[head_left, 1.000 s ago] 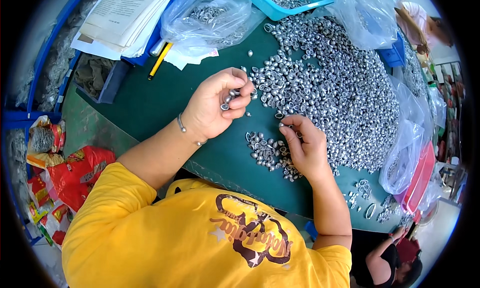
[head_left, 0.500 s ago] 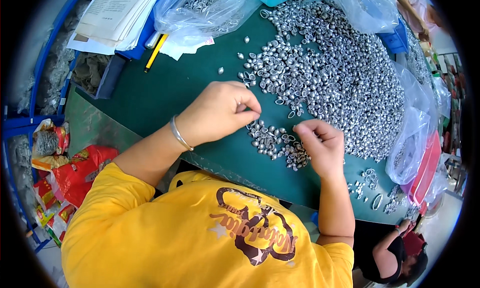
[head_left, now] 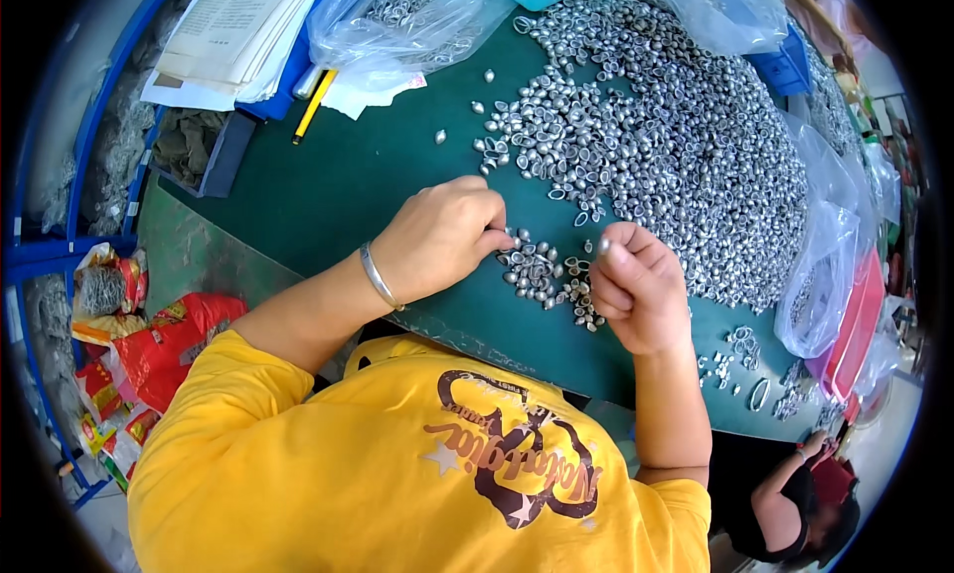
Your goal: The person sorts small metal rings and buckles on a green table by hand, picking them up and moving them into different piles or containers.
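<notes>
My left hand [head_left: 442, 235], a silver bangle [head_left: 378, 277] at its wrist, is closed in a pinch at the left edge of a small group of silver oval beads [head_left: 532, 265]. Whatever lies between its fingertips is hidden. Over to the right, my right hand [head_left: 644, 290] is closed, with a small silver bead [head_left: 603, 245] showing at the thumb and forefinger. Just left of that hand lies a cluster of small open-faced metal pieces [head_left: 578, 290]. Beyond both hands a large heap of similar silver pieces [head_left: 686, 165] spreads over the green tabletop [head_left: 378, 170].
A yellow pencil-like stick [head_left: 314, 106], papers [head_left: 234, 36] and a clear plastic bag [head_left: 407, 26] lie at the far left. Another clear bag [head_left: 810, 245] and a red tray [head_left: 857, 325] are at the right. A co-worker [head_left: 785, 498] sits at the lower right.
My left hand has moved slightly down and left, its fingertips now lower beside the beads. My right hand has lifted a little and turned, and a bead now shows at its fingertips.
</notes>
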`<act>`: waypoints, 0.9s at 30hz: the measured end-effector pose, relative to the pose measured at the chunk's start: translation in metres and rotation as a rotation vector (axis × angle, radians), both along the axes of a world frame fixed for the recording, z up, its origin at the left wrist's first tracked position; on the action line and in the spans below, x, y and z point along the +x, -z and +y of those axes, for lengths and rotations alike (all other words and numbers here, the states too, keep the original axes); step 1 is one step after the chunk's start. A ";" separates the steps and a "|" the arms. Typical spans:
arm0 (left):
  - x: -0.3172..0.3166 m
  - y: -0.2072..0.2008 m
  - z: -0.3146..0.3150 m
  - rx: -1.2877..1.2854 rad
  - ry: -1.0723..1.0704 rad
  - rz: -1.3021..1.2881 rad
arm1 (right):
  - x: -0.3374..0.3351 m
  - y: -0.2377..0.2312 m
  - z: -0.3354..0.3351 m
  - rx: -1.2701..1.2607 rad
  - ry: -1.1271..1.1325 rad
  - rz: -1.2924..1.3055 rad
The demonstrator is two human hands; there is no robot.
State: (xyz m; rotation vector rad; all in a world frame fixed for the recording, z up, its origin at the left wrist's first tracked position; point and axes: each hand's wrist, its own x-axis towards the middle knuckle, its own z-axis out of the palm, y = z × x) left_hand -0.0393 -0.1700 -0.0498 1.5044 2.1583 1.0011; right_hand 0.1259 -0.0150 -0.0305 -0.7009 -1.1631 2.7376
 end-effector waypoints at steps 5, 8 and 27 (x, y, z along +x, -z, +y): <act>0.003 0.002 -0.001 0.057 -0.013 -0.076 | 0.011 0.002 -0.005 -0.628 0.104 0.146; 0.005 -0.010 0.001 0.021 0.029 -0.405 | 0.014 0.003 -0.014 -0.732 0.168 0.194; -0.007 -0.014 0.003 0.029 -0.074 -0.373 | -0.021 0.004 -0.023 1.677 -0.094 -0.130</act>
